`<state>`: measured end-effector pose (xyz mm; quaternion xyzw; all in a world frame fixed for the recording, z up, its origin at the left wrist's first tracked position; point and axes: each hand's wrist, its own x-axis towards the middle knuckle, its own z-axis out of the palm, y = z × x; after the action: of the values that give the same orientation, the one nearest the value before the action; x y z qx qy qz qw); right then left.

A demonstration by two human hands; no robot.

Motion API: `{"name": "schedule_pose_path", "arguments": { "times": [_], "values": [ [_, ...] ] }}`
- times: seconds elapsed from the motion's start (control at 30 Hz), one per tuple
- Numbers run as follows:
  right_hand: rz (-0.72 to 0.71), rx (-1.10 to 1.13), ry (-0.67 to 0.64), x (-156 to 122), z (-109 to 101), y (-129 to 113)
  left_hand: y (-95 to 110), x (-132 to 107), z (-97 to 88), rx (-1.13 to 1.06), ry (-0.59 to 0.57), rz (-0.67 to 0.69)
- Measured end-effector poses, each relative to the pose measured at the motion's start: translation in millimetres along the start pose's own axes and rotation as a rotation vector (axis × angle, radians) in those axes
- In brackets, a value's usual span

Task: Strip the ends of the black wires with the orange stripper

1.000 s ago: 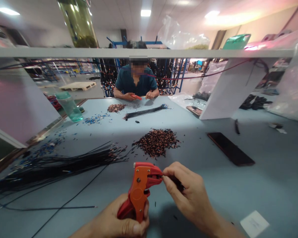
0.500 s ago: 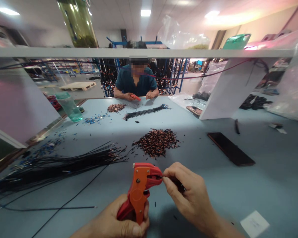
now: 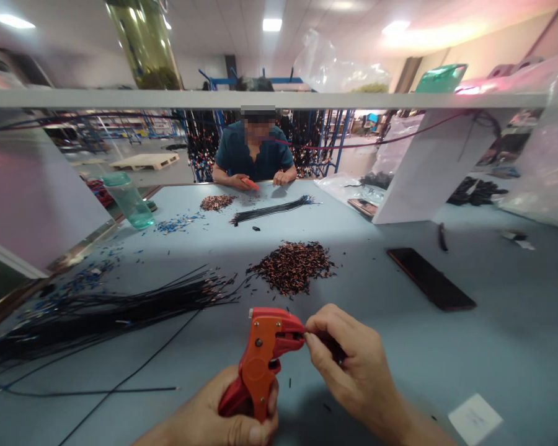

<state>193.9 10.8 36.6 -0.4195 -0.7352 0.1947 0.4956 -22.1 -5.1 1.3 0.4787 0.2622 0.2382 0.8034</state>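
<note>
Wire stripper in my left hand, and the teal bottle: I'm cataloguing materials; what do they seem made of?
Wire stripper: probably painted metal, going by its smooth orange-and-red body and fasteners; plastic is possible. Teal bottle: likely tinted plastic, glossy and translucent; glass is possible.

The flat, pale blue-grey desk [image 3: 363, 279] is covered near its middle by a loose heap of small black and copper-coloured clippings [image 3: 297, 266]. The left side is crossed by a bundle of long, thin black wires [image 3: 139, 311]. On the right, a dark, flat rectangular phone [image 3: 430, 279] and a square white paper label [image 3: 475, 419] are laid apart. Farther back, a shorter black wire bundle with blue ends [image 3: 272, 209] is placed beyond the heap.
</note>
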Motion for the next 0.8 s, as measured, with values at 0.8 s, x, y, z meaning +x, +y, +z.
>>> {"name": "schedule_pose_path", "arguments": {
  "times": [0.8],
  "values": [
    [-0.007, -0.062, 0.055, -3.9, 5.7, 1.1, -3.0, 0.1, 2.3, -0.051, 0.021, -0.022]
  ]
}}
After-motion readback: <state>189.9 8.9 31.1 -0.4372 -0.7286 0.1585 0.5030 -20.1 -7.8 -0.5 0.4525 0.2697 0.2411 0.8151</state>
